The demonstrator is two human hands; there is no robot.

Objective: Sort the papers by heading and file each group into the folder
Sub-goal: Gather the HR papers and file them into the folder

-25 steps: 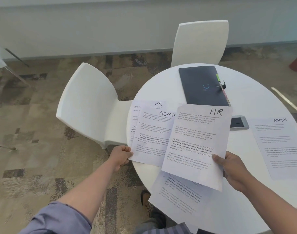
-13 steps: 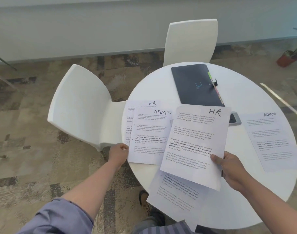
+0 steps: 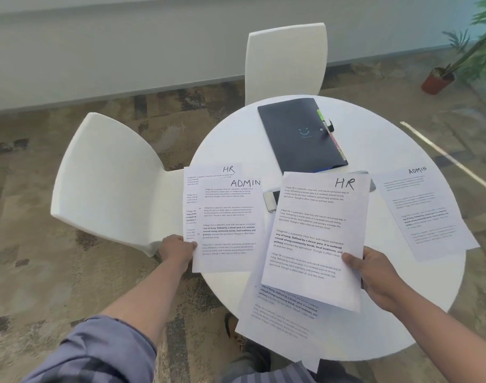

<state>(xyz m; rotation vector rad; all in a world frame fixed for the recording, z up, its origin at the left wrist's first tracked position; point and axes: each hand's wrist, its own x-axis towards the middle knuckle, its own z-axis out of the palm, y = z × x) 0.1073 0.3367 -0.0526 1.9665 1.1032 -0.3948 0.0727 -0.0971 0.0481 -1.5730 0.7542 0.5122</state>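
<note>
The right hand (image 3: 374,275) pinched an HR sheet (image 3: 316,239) just in front of the folder (image 3: 297,134); the left hand (image 3: 178,248) gripped an ADMIN sheet (image 3: 228,225) over another. Headings pointed away (long axes roughly toward the folder). Best to check each heading before stacking.

A round white table (image 3: 374,150) carries a dark folder (image 3: 294,134) at its far side. An ADMIN sheet (image 3: 430,214) lies flat at the right, and a phone (image 3: 271,200) rests near the middle.
</note>
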